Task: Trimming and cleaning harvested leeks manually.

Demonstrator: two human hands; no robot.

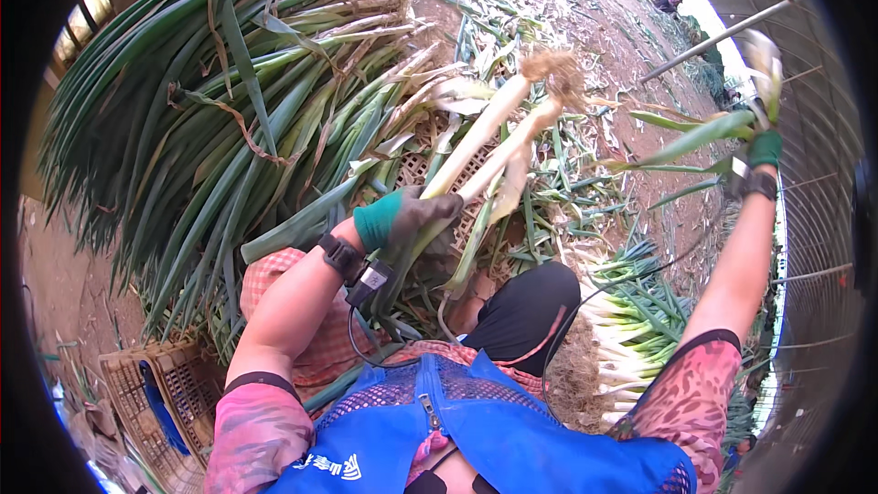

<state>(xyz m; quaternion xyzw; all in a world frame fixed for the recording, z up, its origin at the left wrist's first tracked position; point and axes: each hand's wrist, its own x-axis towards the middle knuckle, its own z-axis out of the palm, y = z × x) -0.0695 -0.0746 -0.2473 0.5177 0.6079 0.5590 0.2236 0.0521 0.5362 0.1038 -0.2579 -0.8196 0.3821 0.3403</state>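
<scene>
Green-gloved, my left hand (402,218) has its fingers closed around 2 leeks (494,133) at frame centre, their long axis running up-right to the roots. My right hand (764,142), upper right, grips a peeled leaf (695,137), well apart.

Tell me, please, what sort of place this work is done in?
Probably a farm greenhouse tunnel where green onions are cleaned. A big pile of green onions lies on the bare soil floor, curved roof ribs arch overhead, and the left hand holds two onion stalks.
</scene>
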